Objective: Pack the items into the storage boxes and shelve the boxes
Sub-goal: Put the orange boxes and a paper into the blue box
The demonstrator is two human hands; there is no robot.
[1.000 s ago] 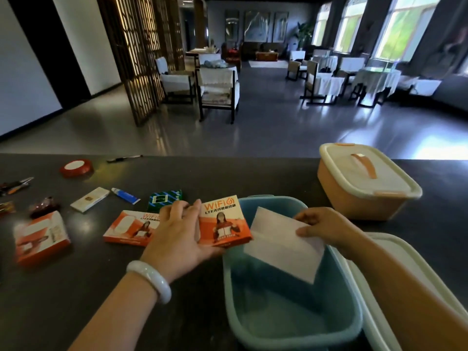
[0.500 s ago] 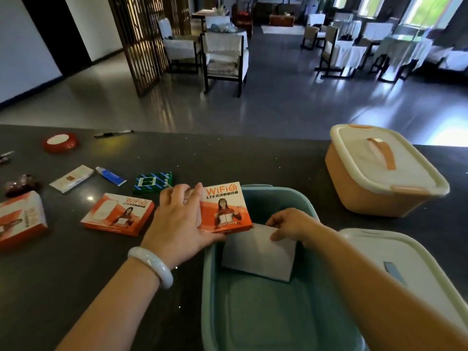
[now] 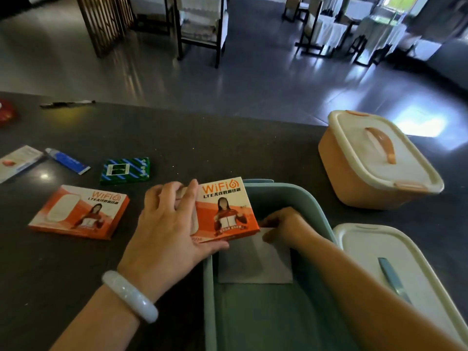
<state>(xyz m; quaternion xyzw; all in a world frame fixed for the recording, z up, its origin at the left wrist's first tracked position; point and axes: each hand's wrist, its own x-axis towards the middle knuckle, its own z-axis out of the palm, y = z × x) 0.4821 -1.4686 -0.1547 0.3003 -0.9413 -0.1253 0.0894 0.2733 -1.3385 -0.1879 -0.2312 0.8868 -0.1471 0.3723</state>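
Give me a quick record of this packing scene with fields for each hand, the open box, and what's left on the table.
left hand: holds a WiFi box at the teal box's edge
right hand: pinches white paper inside the teal box
teal box: open, holds only the paper
orange box: lid on
loose lid: right of the teal box
left on table: second WiFi box, green pack, blue tube

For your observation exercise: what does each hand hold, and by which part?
The left hand grips the WiFi box by its left side. The right hand pinches the white paper at its top edge, inside the teal bin.
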